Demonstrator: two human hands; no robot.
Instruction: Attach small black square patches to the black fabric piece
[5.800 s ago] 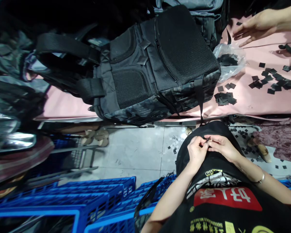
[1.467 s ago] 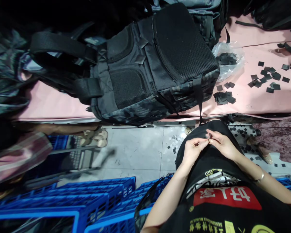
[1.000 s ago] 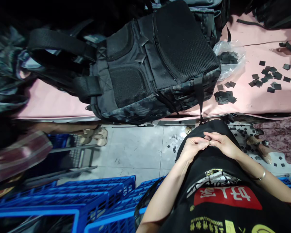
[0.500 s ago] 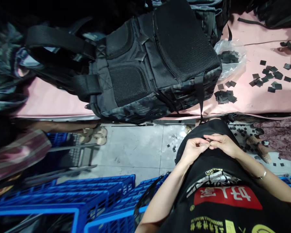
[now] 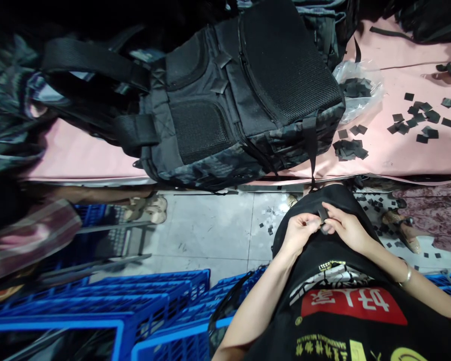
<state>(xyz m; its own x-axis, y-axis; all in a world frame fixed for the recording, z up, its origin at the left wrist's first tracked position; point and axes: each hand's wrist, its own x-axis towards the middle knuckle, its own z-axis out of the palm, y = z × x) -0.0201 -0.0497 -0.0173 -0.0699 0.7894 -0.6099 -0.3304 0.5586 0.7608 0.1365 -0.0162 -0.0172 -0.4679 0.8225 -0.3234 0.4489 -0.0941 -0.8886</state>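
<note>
Over my lap, both hands work close together on a small dark square piece [image 5: 323, 214]. My left hand [image 5: 299, 231] pinches its lower edge between thumb and fingertips. My right hand [image 5: 345, 228] has its fingers bent around the other side, the index finger raised along it. Fingertips partly cover the piece. Beyond my hands, a black and dark camouflage backpack [image 5: 259, 95] lies on the table, its mesh back panel upward and straps to the left. Two small dark squares [image 5: 220, 86] rest on that panel.
The pink-covered table [image 5: 394, 160] carries loose dark squares [image 5: 349, 149] and a clear plastic bag [image 5: 361, 103] of them. Blue crates [image 5: 165, 296] stand at the lower left. A co-worker's plaid cloth [image 5: 33, 240] and shoes [image 5: 146, 209] show at left. More squares lie on the floor.
The fingers of my right hand have spread and its index finger has lifted, so more of the dark square shows. My left hand stays nearly in place. The backpack has not moved.
</note>
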